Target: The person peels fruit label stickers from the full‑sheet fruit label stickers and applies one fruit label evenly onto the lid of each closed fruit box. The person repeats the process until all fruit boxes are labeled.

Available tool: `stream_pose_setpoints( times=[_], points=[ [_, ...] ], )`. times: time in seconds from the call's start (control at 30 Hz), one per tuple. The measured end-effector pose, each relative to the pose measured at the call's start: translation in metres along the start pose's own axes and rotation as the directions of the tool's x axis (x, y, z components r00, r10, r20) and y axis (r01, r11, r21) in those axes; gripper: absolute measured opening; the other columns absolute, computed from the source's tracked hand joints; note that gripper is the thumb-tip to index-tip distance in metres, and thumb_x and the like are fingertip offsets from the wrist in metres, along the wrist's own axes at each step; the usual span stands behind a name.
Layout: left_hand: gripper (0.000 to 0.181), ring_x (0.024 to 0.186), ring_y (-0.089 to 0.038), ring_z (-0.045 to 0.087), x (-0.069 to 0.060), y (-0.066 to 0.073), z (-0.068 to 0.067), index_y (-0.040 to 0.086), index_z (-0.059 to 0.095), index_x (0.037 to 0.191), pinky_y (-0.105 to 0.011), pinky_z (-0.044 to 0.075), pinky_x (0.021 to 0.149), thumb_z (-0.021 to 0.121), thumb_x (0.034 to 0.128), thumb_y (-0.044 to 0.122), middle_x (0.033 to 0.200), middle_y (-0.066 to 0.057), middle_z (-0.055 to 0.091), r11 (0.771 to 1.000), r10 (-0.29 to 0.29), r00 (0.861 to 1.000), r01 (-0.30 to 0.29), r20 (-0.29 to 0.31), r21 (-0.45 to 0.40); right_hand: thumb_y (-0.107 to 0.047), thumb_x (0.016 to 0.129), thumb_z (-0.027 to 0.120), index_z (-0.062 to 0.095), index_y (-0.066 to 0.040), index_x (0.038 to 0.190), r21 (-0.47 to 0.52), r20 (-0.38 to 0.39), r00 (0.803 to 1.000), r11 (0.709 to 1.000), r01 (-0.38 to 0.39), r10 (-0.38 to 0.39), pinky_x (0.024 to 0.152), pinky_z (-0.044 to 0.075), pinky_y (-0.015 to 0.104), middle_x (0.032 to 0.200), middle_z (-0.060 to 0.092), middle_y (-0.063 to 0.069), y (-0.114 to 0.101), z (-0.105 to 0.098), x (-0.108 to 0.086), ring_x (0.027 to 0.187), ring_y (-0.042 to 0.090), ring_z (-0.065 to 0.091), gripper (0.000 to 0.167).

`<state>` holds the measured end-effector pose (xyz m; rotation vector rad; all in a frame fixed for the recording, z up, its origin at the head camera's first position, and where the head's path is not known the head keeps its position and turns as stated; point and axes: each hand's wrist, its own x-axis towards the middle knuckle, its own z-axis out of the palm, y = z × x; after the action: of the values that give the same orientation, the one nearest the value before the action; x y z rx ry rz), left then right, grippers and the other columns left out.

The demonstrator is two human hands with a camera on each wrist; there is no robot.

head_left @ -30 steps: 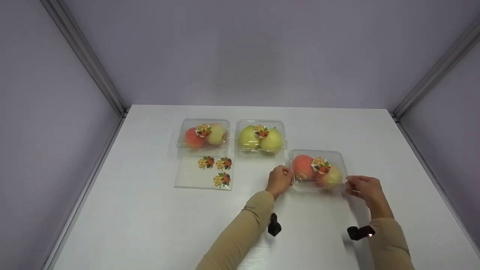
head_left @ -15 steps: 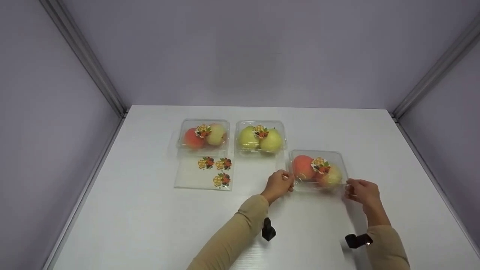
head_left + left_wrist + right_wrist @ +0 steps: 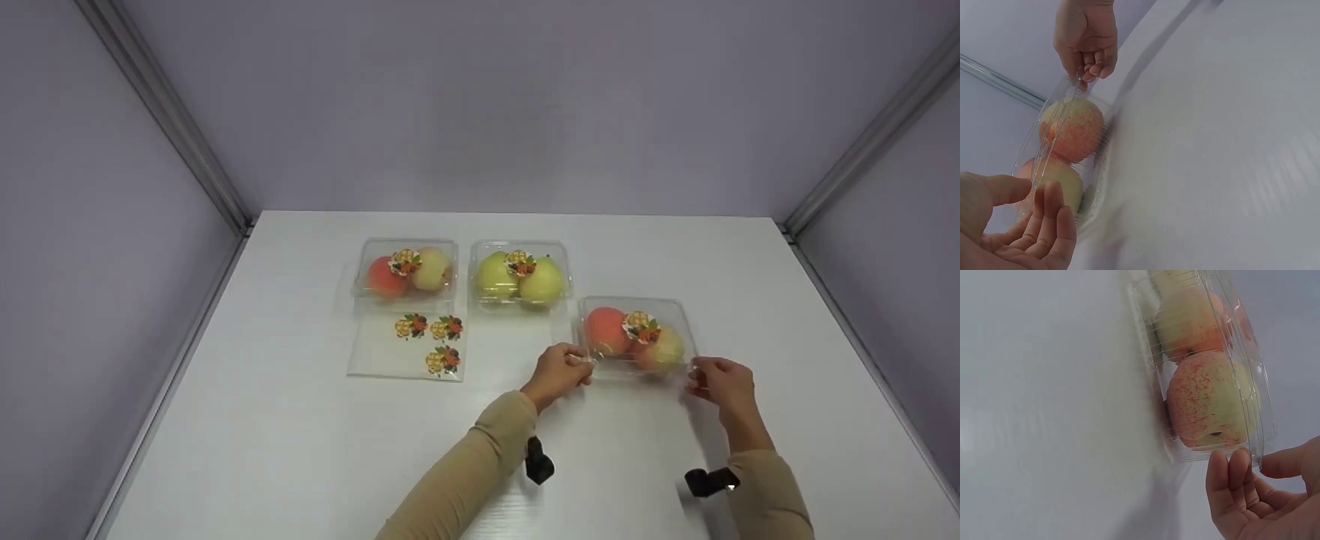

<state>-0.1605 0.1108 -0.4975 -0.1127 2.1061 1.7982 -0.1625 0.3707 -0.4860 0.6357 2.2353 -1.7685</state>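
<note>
A clear plastic clamshell box holds a red apple and a yellow-red apple, with a round fruit sticker on its lid. At the box's near left corner, my left hand pinches the rim between thumb and fingers. My right hand pinches the rim at the near right corner. In the right wrist view, thumb and fingertips of the right hand meet on the rim's edge. The left wrist view has both apples visible through the box wall, between the two hands.
Two more stickered clear boxes stand behind to the left: one with a red and a pale apple, one with green-yellow fruit. Below the left box lies a sticker sheet with three fruit stickers. Walls enclose the white table.
The near left corner grip has shifted slightly right along the box. The box has moved very slightly away from me. The other boxes and the sticker sheet stay put.
</note>
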Motion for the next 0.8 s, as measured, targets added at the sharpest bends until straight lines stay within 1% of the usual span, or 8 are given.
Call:
stream_pose_setpoints(
  times=[0.1,0.23,0.43,0.5,0.63,0.8],
  points=[
    [0.024,0.065,-0.005,0.061,0.003,0.001,0.002,0.001,0.061,0.111,-0.015,0.044,0.057,0.063,0.0891,0.009,0.085,-0.010,0.072,0.999,-0.013,1.000,0.013,-0.017,-0.031,-0.016,0.100,0.046,0.046,0.012,0.126,0.023,0.000,1.000,1.000,-0.002,0.002,0.064,0.056,0.018,0.068,0.059,-0.011,-0.001,0.000,0.003,0.063,0.000,0.059,0.039],
    [0.022,0.063,-0.004,0.061,0.007,0.002,0.006,0.000,0.062,0.109,-0.015,0.046,0.057,0.064,0.0877,0.006,0.088,-0.014,0.073,0.998,-0.012,0.998,0.008,-0.059,-0.062,-0.015,0.099,0.048,0.047,0.010,0.125,0.078,-0.012,1.000,0.997,-0.015,0.016,0.065,0.056,0.018,0.067,0.059,-0.010,-0.003,0.001,0.007,0.063,0.001,0.059,0.037],
    [0.021,0.065,-0.006,0.065,0.009,0.002,0.015,0.000,0.064,0.108,-0.014,0.045,0.057,0.064,0.0879,0.006,0.090,-0.016,0.074,0.999,0.027,0.991,-0.033,-0.130,-0.039,-0.016,0.099,0.048,0.050,0.006,0.125,0.156,-0.105,0.994,0.988,-0.011,0.027,0.065,0.056,0.017,0.065,0.058,-0.011,-0.004,0.007,0.013,0.061,0.001,0.059,0.034],
    [0.021,0.067,-0.008,0.067,0.009,0.002,0.017,-0.001,0.064,0.108,-0.014,0.046,0.059,0.064,0.0884,0.007,0.091,-0.016,0.074,0.999,0.043,0.989,-0.048,-0.139,-0.026,-0.018,0.100,0.047,0.052,0.004,0.122,0.182,-0.134,0.991,0.983,-0.004,0.029,0.065,0.056,0.017,0.064,0.059,-0.011,-0.002,0.011,0.014,0.060,0.001,0.059,0.031],
    [0.024,0.071,-0.011,0.070,0.009,0.000,0.018,-0.001,0.065,0.110,-0.014,0.047,0.061,0.064,0.0892,0.009,0.092,-0.016,0.075,0.997,0.064,0.987,-0.068,-0.150,-0.022,-0.023,0.101,0.044,0.053,0.001,0.117,0.217,-0.164,0.986,0.976,0.002,0.035,0.065,0.056,0.017,0.063,0.060,-0.012,0.001,0.016,0.012,0.059,0.000,0.061,0.030],
    [0.022,0.069,-0.008,0.069,0.006,-0.001,0.016,-0.002,0.066,0.107,-0.013,0.047,0.060,0.065,0.0904,0.012,0.091,-0.016,0.075,0.996,0.082,0.984,-0.086,-0.156,-0.025,-0.026,0.101,0.044,0.050,-0.001,0.126,0.232,-0.172,0.983,0.972,-0.021,0.063,0.067,0.056,0.017,0.065,0.062,-0.015,0.003,0.021,0.006,0.061,-0.001,0.062,0.036]
  ],
)
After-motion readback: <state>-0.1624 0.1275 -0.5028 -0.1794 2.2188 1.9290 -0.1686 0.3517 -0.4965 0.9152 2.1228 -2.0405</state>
